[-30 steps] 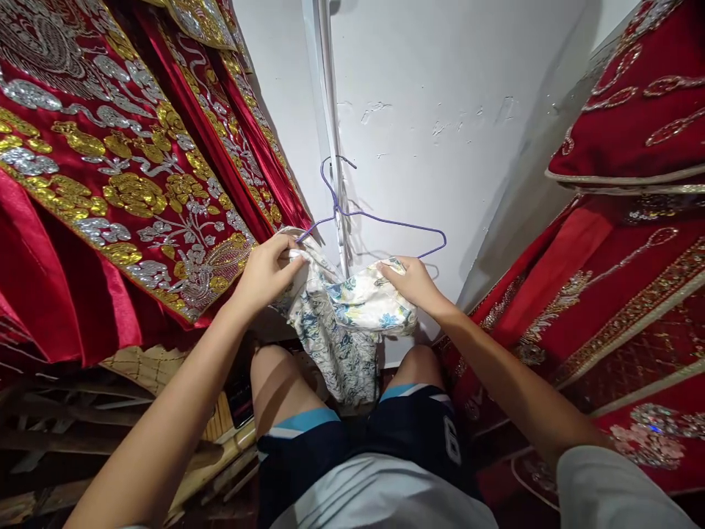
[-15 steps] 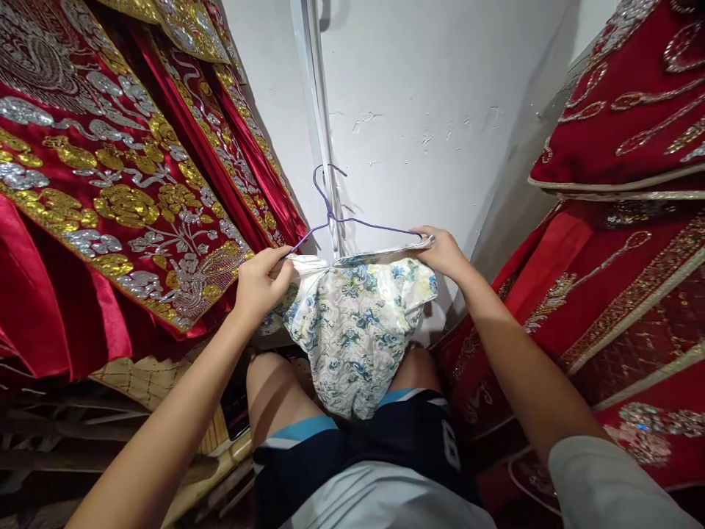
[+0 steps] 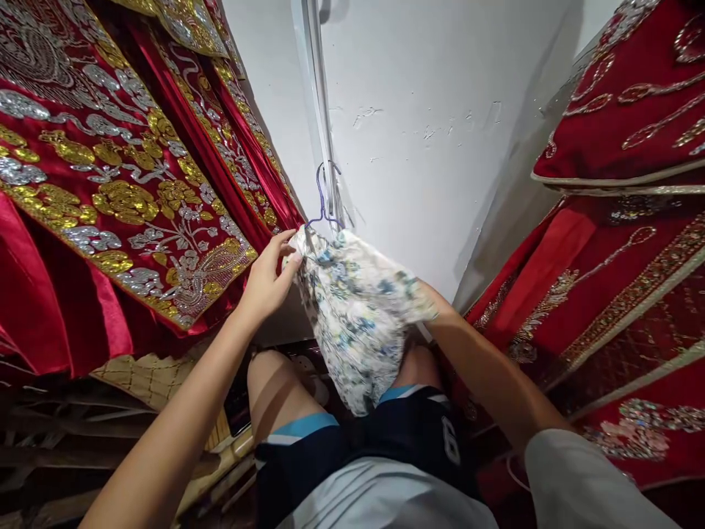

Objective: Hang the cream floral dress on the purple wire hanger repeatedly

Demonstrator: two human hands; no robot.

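A white garment (image 3: 358, 316) with a blue and green floral print hangs on a purple wire hanger (image 3: 322, 192), whose hook points up near a white vertical strip on the wall. My left hand (image 3: 272, 273) pinches the garment's upper left edge, thumb and fingers on the cloth. The garment is drawn up over the hanger's arms, so only the hook and neck show. Cloth covers my right hand; only the wrist and forearm come out from behind its right side, and the fingers are hidden.
Red cloths with gold and silver embroidery (image 3: 126, 202) hang at the left. More red beaded garments (image 3: 622, 279) fill the right side. A pale wall (image 3: 418, 110) stands ahead. Bamboo poles (image 3: 225, 470) lie low at the left, beside my legs.
My right hand has moved left and behind the cloth. The garment has swung up over the hanger's arms, which showed before. My left hand has shifted slightly right and up.
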